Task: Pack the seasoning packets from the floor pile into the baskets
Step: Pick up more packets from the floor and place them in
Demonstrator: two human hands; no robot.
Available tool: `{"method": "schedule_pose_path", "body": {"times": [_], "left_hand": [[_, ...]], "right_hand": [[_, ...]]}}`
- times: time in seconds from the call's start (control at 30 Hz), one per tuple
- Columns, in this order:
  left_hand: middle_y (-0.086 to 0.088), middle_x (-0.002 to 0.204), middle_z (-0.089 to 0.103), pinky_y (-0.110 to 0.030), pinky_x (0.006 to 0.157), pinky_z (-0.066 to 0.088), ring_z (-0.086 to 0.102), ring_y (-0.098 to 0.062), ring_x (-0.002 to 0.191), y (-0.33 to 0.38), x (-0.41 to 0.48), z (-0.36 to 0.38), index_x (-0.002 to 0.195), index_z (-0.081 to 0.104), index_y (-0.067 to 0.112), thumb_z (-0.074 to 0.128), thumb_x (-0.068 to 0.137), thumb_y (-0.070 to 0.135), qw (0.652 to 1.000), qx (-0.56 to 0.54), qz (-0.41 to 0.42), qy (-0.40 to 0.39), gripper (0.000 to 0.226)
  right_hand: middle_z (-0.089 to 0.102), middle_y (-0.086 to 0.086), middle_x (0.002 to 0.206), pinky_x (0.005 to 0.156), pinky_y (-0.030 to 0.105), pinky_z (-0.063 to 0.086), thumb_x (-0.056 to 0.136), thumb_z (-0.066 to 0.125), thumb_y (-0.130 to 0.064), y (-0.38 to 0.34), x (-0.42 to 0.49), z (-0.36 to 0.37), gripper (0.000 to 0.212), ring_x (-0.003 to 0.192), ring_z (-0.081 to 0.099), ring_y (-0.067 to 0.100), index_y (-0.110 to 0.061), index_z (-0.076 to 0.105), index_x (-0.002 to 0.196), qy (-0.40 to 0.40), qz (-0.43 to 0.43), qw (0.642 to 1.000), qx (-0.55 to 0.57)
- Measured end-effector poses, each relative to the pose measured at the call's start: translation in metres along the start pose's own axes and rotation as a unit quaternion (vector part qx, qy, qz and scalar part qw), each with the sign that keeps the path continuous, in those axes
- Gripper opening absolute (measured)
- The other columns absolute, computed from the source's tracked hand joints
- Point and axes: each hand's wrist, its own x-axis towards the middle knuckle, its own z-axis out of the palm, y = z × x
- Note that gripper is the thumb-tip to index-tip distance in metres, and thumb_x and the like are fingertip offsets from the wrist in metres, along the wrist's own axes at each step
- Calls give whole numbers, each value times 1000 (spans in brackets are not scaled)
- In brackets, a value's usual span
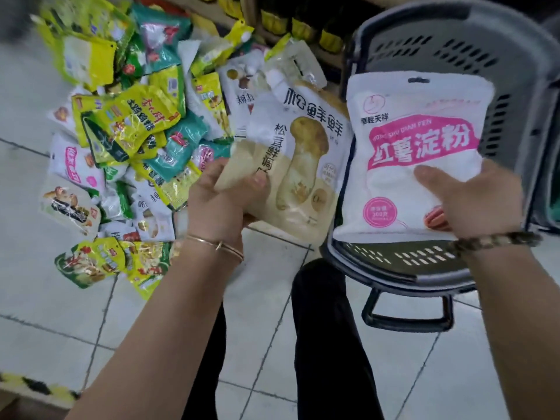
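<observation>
1. Head view: my left hand [224, 201] pinches the beige mushroom seasoning pouch [298, 165] at its lower left corner. My thumb lies on the front and my fingers curl behind it.
2. My right hand [472, 201] grips the white sweet potato starch bag [418, 147] near its lower right. My thumb presses across the front; the fingers behind are hidden.
3. Both packets stand upright side by side, and the bag's left edge overlaps the pouch's right edge.
4. The starch bag hangs over the open grey basket [439, 40] on the right and blocks much of its inside. The black handle [406, 310] lies folded down at the near side.
5. The pile of seasoning packets [127, 131] sits on the tiled floor [45, 298] to the left. The pouch covers its right edge.
6. At the far end is a shelf of bottles [288, 22], and my black-trousered leg [327, 344] lies near, between my arms.
</observation>
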Motion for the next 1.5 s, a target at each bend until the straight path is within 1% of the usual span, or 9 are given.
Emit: {"method": "schedule_pose_path", "body": {"times": [0.1,0.33,0.53,0.8,0.9,0.97,1.13,1.3,1.5], "left_hand": [[14,54,61,-22,47,47,54,-4,49,-17,-13,45,59,63,24,65,74,-11,993,92,73,-13,39],[22,55,56,-4,53,34,51,12,56,-80,-20,116,68,52,35,69,75,-1,937,299,182,5,40],[22,57,53,-1,51,34,51,16,57,-147,3,154,67,51,34,67,77,4,933,323,143,67,35],[6,62,53,-26,66,48,52,-15,68,-214,43,170,63,52,21,65,76,-3,965,163,-118,170,31],[-8,98,59,-18,54,49,56,-19,82,-227,47,165,96,56,13,63,87,8,945,121,-236,189,13],[-6,135,48,-16,60,46,52,-20,114,-231,57,166,131,46,13,53,93,11,916,182,-290,210,39],[-3,151,23,-32,103,32,21,-22,139,-241,63,167,143,30,17,35,98,17,777,592,-200,74,46],[5,81,55,-23,59,36,55,-20,82,-238,55,168,114,55,11,43,96,14,858,482,-104,143,23],[-14,139,41,-36,98,38,38,-32,127,-235,42,162,131,49,15,57,72,-6,724,643,249,-19,64]], "right_hand": [[56,-3,70,61,22,37,76,72,-36,35,16,-33,23,66,53,18,-18,58,77,20,18,999,-43],[58,8,64,51,26,31,79,70,-37,110,56,-54,38,60,53,24,-16,43,62,20,56,987,-149],[68,15,93,69,30,45,83,66,-38,161,89,-14,30,83,65,30,-11,61,94,-34,80,983,-162],[54,-9,72,39,4,29,83,68,-30,215,111,34,17,46,45,-9,-23,55,78,-69,124,989,-40],[52,-10,71,36,4,30,83,68,-32,235,115,50,15,53,41,-9,-22,57,81,-116,133,982,-59],[61,-5,77,41,6,40,83,69,-29,250,115,60,17,59,55,5,-14,63,89,-142,153,977,-43],[63,12,115,69,20,41,87,64,-18,271,114,73,30,95,57,19,-5,59,114,-163,226,960,-8],[57,13,124,82,32,40,88,60,-13,265,125,69,40,111,55,30,-8,42,123,-177,246,951,-58],[34,17,144,102,41,35,81,65,-15,257,118,58,72,127,38,34,-16,28,143,-50,-25,977,-207]]}}
